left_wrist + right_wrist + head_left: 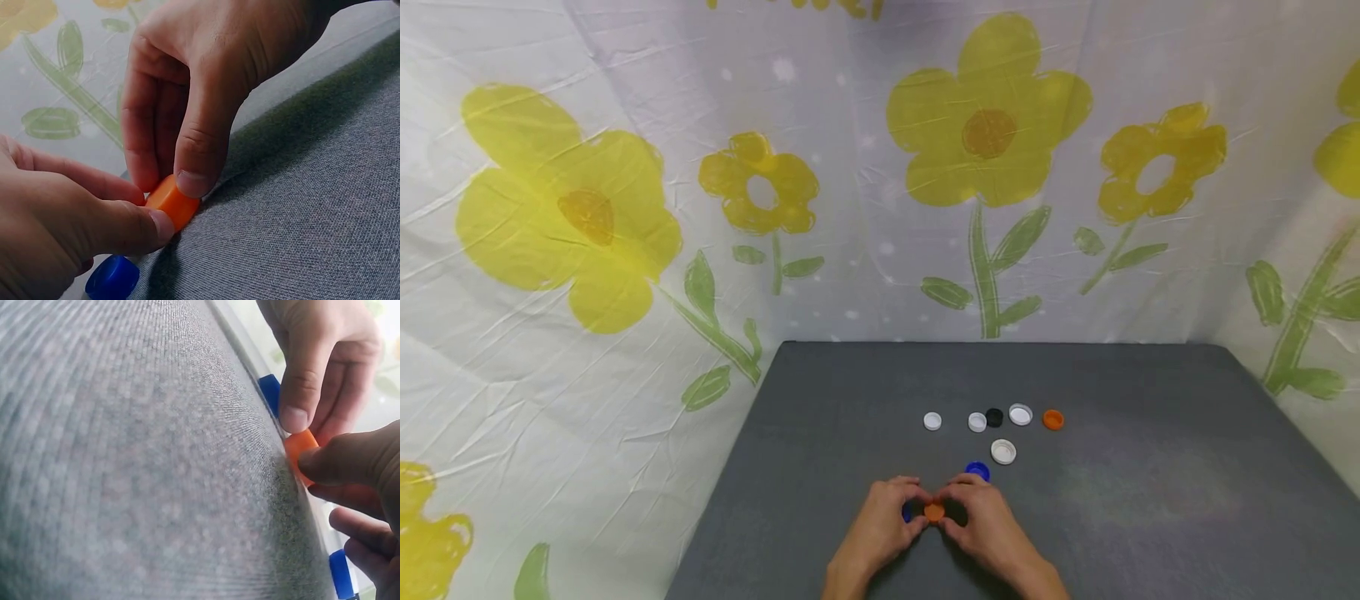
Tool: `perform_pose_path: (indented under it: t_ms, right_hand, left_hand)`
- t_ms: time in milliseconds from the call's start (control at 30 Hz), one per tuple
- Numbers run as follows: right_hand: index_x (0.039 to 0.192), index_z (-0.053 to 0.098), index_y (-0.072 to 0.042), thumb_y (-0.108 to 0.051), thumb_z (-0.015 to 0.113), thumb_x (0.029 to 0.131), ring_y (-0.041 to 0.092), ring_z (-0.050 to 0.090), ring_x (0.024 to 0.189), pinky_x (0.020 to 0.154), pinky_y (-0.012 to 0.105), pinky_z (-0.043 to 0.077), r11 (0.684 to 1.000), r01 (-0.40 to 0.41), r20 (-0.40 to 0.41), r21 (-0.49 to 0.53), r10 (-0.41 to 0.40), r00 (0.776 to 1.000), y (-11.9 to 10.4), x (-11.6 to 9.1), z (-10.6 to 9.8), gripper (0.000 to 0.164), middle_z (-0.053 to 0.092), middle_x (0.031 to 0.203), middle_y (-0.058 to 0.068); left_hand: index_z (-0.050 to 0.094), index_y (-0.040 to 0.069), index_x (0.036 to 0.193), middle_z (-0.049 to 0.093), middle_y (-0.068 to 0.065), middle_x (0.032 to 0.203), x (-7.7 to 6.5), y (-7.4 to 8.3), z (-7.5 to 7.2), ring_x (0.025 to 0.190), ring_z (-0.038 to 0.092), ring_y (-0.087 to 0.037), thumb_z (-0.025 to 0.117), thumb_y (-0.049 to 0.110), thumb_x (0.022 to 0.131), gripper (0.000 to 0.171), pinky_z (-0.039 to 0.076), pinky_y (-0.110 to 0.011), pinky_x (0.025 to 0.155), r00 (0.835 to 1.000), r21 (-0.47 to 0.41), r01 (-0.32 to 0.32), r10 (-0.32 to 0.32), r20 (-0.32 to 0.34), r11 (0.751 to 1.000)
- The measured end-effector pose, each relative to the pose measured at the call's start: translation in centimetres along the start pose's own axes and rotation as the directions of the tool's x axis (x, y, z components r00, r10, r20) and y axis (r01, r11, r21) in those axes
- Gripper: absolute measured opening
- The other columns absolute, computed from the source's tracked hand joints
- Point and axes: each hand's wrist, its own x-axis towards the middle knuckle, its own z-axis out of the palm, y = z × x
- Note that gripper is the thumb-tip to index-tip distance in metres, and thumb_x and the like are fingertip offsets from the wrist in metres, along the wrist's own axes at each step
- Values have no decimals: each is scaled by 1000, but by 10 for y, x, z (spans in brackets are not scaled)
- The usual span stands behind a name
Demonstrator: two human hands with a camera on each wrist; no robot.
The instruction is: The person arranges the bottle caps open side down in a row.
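An orange bottle cap (934,513) sits between both hands on the dark grey table. My left hand (878,523) pinches it from the left, thumb nearest me, and my right hand (988,523) pinches it from the right. In the left wrist view, both thumbs lie against the side of the orange cap (172,203). A blue cap (112,277) stands by the left hand, partly hidden by its fingers in the head view. Just beyond the right hand's fingertips lies a second blue cap (977,471).
Farther back are white caps (1003,452), a black cap (994,417) touching or very near a white one, and another orange cap (1053,419) to the right. Behind the table (1150,500) hangs a white sheet (857,208) with yellow flowers.
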Motion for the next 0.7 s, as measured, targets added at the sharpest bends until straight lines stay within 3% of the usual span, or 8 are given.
perform_pose_path:
  t_ms: [400,567,700]
  right_hand:
    - [107,83,-21,-16,95,83,19,71,110,96,47,62,999,-50,70,7,49,996,-4,0,-4,27,79,105,-10]
    - [104,83,-18,-9,97,76,17,72,108,93,43,63,1000,-6,-66,22,7,998,-3,0,-9,32,79,102,-10]
    - [103,83,-16,-3,98,72,14,75,101,88,40,63,999,7,-205,38,1,979,2,2,-21,37,79,101,-8]
  left_hand:
    - [85,14,105,84,-2,115,-1,2,-2,122,77,-25,94,6,82,25,60,-46,108,999,-20,26,-26,19,999]
    - [83,9,112,83,-4,115,-2,0,-8,115,78,-21,93,7,83,31,62,-43,105,1000,-53,6,-7,-19,999]
    - [82,5,119,83,-8,117,3,-2,-15,111,78,-22,91,6,84,36,62,-43,102,997,-46,-12,8,-77,999]
